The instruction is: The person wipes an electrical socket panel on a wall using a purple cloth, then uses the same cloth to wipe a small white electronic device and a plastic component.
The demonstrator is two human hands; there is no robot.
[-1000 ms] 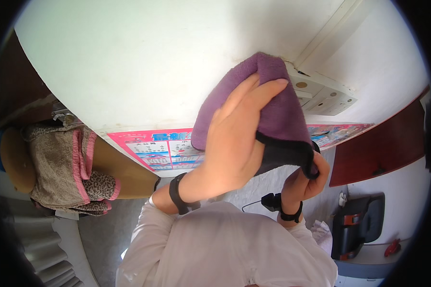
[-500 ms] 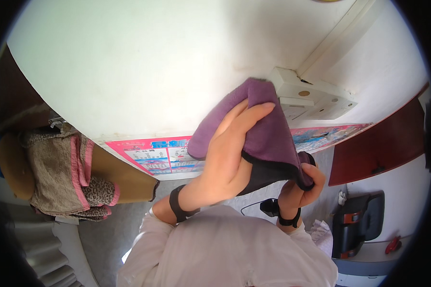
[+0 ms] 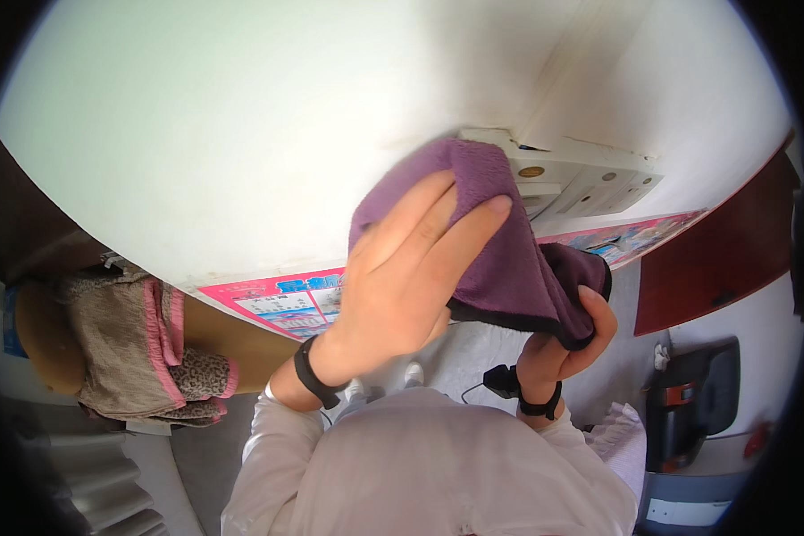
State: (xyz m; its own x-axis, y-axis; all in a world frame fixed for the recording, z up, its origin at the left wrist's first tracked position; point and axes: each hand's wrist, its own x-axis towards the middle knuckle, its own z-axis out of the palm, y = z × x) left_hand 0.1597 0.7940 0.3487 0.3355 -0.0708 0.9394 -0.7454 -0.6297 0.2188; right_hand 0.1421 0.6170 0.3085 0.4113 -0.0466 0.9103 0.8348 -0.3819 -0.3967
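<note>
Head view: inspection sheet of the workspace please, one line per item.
Surface: white wall, a pink printed poster along its lower edge.
Job's things: purple cloth, spread flat on the wall beside a white switch box.
Clutter: brown and pink fabric pile on a round wooden piece at left.
Hands: left hand flat on the cloth, fingers spread; right hand grips its hanging lower corner.
Cables: a thin cable by the right wrist's black device.
Surroundings: dark red panel, black bin-like object.
</note>
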